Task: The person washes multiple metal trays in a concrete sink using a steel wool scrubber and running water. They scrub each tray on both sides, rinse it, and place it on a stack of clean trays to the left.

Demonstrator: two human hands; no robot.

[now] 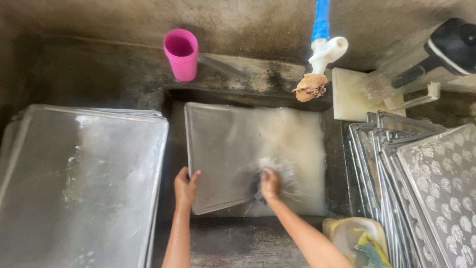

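Note:
A metal baking tray [223, 144] lies half sunk in soapy water in a dark concrete sink basin [337, 164]. My left hand [185, 187] grips the tray's near left corner. My right hand [270, 183] presses a dark scrubbing pad [258, 191] onto the tray's wet surface, with foam and splashes around it.
A stack of wet metal trays [79, 183] lies at the left. Several patterned trays [421, 183] lean at the right. A pink cup [181, 53] stands on the ledge. A white tap with a blue pipe [325, 44] hangs above the basin, a white board [349, 97] beside it. A yellow tub [354, 238] sits at the bottom right.

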